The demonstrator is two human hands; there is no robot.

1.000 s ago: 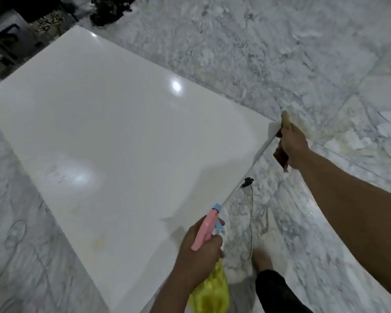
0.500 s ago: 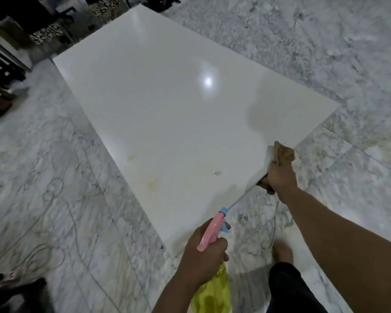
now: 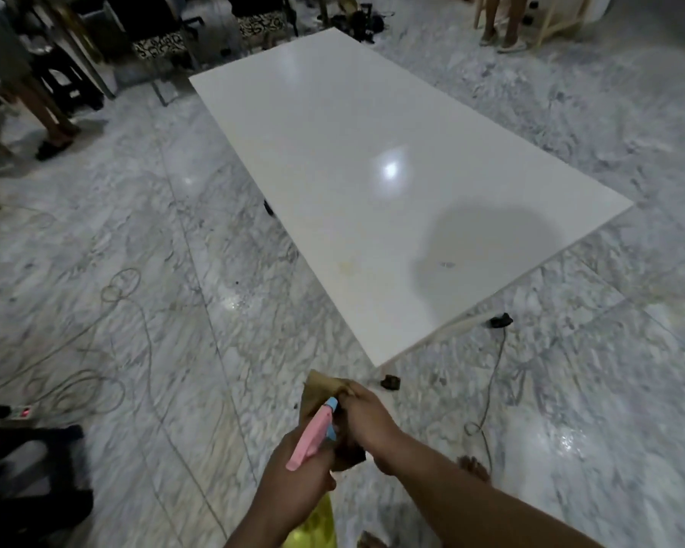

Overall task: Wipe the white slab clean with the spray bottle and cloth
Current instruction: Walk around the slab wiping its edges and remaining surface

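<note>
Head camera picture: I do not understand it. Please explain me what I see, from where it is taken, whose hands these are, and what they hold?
There is no machine here. A person wears a camera on the head, looking forward and down, so the two arms at the bottom are their own. The left hand grips a spray bottle with a pink trigger and a yellow body. The right hand holds a brown cloth, close to the nozzle. Ahead, the large white slab lies low over the marble floor, with a faint yellowish stain near its close end. Cables lie at the left.
</note>
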